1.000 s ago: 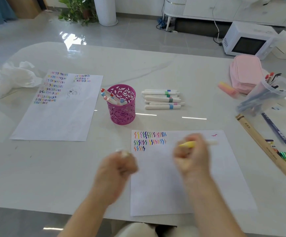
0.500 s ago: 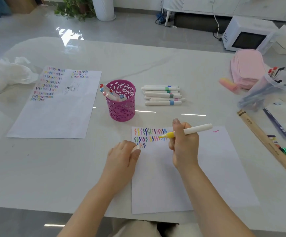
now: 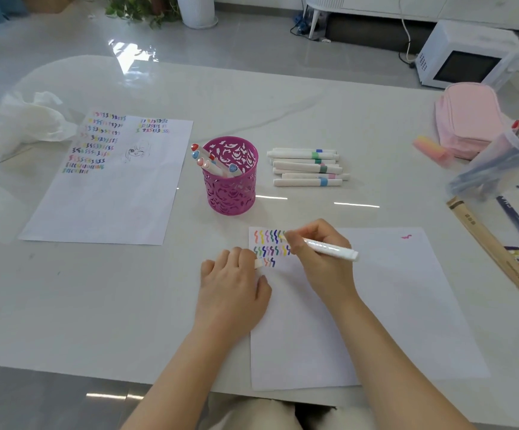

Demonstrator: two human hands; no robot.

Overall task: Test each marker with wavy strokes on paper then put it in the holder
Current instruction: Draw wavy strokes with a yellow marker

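On white paper sheet (image 3: 376, 305), right hand (image 3: 320, 262) has lowered gripped white plastic marker (image 3: 332, 248); left hand (image 3: 233, 283) pinches small white cap (image 3: 258, 264); stroke test starting.

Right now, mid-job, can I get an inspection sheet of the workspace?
Surface: glossy white table, reflections.
Job's things: white-barrelled marker at the squiggles on near white paper sheet; magenta perforated holder holds capped markers; row of white markers beside it.
Clutter: filled paper sheet, crumpled white bag, pink pencil case.
Hands: right hand grips marker; left hand pinches white cap.
Cables: white cable on floor.
Surroundings: white microwave, potted plant.
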